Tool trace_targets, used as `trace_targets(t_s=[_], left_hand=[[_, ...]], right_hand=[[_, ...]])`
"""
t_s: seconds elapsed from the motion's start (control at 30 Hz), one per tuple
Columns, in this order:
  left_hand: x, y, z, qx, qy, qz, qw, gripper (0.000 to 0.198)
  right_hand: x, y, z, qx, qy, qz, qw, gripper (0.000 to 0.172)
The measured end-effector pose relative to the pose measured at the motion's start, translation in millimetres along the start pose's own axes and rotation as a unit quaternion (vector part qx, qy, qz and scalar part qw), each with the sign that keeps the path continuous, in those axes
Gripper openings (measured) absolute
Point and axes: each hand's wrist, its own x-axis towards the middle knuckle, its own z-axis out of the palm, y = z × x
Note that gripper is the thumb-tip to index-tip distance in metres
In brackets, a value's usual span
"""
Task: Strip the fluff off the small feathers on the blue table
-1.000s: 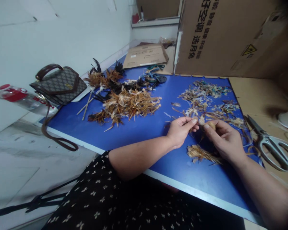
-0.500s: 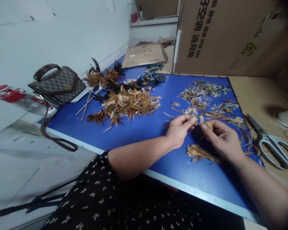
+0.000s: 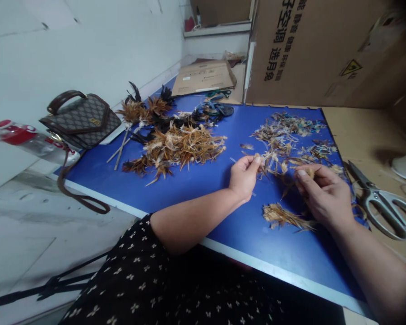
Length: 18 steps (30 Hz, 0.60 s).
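Observation:
My left hand (image 3: 243,178) is closed in a pinch over the blue table, with a small pale-brown tuft of feathers at its fingertips, partly hidden by the thumb. To the right, my right hand (image 3: 325,192) pinches tan feathers (image 3: 310,172) between thumb and forefinger. A gap separates the two hands. Below them lies a small bundle of golden-brown feathers (image 3: 284,216), quills toward the left. Just beyond the hands spreads a loose heap of feather scraps and stripped pieces (image 3: 280,137). A larger pile of brown feather bunches (image 3: 186,144) rests left of my left hand.
Silver-handled scissors (image 3: 382,203) lie on cardboard at the right. Black and brown feathers (image 3: 145,110), two sticks (image 3: 122,149), a patterned handbag (image 3: 84,119) and a water bottle (image 3: 34,140) are at the left. A large cardboard box (image 3: 311,54) stands behind.
My hands have moved apart: the left went slightly left and up, the right shifted right. Earlier their fingertips were close together around the feathers.

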Motion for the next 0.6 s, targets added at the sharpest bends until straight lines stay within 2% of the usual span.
trace_targets(t_s=[0.07,0.2,0.4,0.6], left_hand=[[0,-2,-0.6,0.009,-0.010,0.001,1.000,0.033],[-8,-7,0.5,0.022,-0.066,0.000,0.998,0.032],[-19,-11,1.2,0.051,-0.150,-0.006,0.987,0.032],[-20,-15,0.8,0.059,-0.168,-0.011,0.984,0.035]], right_hand=[[1,1,-1,0.015,-0.003,0.006,1.000,0.036],[2,2,-3,0.037,-0.029,0.034,0.998,0.042],[-1,-1,-2,-0.020,-0.014,0.025,0.999,0.040],[-3,-5,2,-0.028,-0.020,0.015,0.999,0.039]])
